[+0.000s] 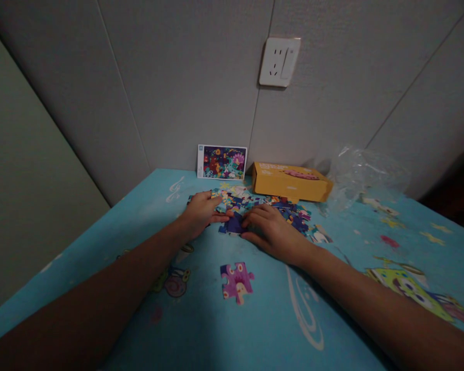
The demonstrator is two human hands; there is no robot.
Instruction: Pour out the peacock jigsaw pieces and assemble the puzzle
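Observation:
Several loose jigsaw puzzle pieces (296,219) lie in a colourful pile across the middle. At the pile's left side is my left hand (201,214), its fingers stretched out and apart over the pieces. My right hand (272,231) rests on the front of the pile, fingers bent and thumb apart from them, the fingertips at the edge of a dark blue puzzle piece (235,224). Whether the fingertips grip that piece is hard to make out. Nearer to me, between my forearms, lies a joined pink and purple puzzle section (237,282).
A picture card (222,162) of a colourful sea scene leans against the grey wall (185,77). Beside it stands a yellow box (292,183), with a crumpled clear plastic bag (361,175) to its right. A blue cartoon-print cloth (193,335) covers the surface. A socket (280,62) is above.

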